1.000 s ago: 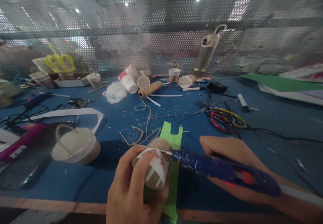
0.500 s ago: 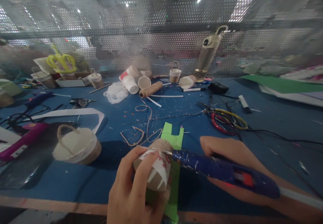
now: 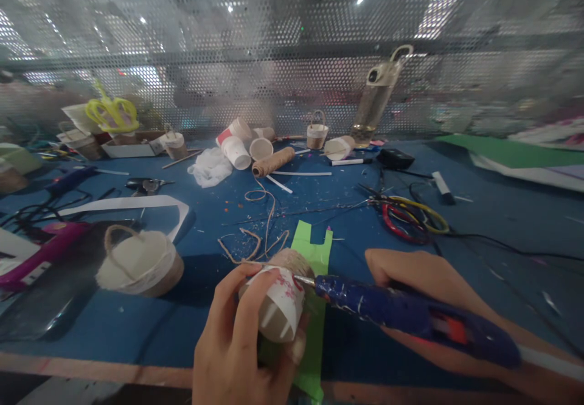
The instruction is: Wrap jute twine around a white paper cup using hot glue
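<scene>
My left hand [image 3: 246, 338] is wrapped round a paper cup [image 3: 280, 314] that lies tilted near the table's front edge. Twine covers the cup's far end, and a white printed patch shows on its side. In my right hand [image 3: 424, 289] is a blue hot glue gun [image 3: 387, 311], its metal nozzle at the cup's right side beside the patch. A white glue stick sticks out of the gun's rear end. Beneath the cup lies a green paper strip [image 3: 314, 326]. Loose twine [image 3: 271, 210] runs from the cup to a twine roll [image 3: 274, 163] farther back.
A small cup basket [image 3: 141, 265] with a twine handle stands at left, near a magenta glue gun [image 3: 45, 250]. Scissors [image 3: 404, 219] lie at right among cables. Several paper cups [image 3: 237, 152] and a tall bottle [image 3: 376, 101] stand before the perforated metal screen [image 3: 292, 83].
The glue gun's nozzle has drawn slightly right and down along the cup. My left hand has shifted a little left, the cup turning slightly with it.
</scene>
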The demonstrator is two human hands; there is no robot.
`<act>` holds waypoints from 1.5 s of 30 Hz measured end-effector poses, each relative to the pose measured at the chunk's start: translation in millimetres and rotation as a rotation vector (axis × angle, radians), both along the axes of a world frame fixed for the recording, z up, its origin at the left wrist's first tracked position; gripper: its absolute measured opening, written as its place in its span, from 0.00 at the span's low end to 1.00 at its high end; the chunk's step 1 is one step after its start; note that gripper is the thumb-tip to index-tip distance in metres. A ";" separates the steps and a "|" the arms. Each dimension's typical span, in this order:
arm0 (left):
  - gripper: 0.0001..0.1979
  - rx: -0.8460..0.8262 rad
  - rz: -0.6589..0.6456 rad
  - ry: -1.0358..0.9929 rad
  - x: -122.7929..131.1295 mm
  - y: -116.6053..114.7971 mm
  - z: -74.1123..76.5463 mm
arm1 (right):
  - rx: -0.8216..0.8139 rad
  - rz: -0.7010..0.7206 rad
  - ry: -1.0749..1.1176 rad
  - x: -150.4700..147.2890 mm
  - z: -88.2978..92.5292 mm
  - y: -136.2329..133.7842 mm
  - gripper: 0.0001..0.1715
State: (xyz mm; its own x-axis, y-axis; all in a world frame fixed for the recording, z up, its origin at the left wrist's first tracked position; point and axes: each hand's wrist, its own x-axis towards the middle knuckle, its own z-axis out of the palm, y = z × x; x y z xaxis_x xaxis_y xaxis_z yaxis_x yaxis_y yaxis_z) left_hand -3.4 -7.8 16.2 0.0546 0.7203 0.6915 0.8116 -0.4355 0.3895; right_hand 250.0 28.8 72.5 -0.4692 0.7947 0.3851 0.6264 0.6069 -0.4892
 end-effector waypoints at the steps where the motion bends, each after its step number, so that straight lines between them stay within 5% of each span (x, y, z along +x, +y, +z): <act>1: 0.16 0.002 -0.002 -0.003 -0.1 0.2 0.0 | -0.001 0.006 0.001 0.5 -0.3 0.5 0.14; 14: 0.23 -0.067 -0.067 -0.011 -4.3 -2.2 0.4 | 0.005 0.006 0.029 1.7 -5.1 2.1 0.15; 45: 0.19 -0.029 -0.002 -0.014 -4.2 -1.4 1.2 | 0.100 0.120 -0.085 18.0 -7.1 8.5 0.17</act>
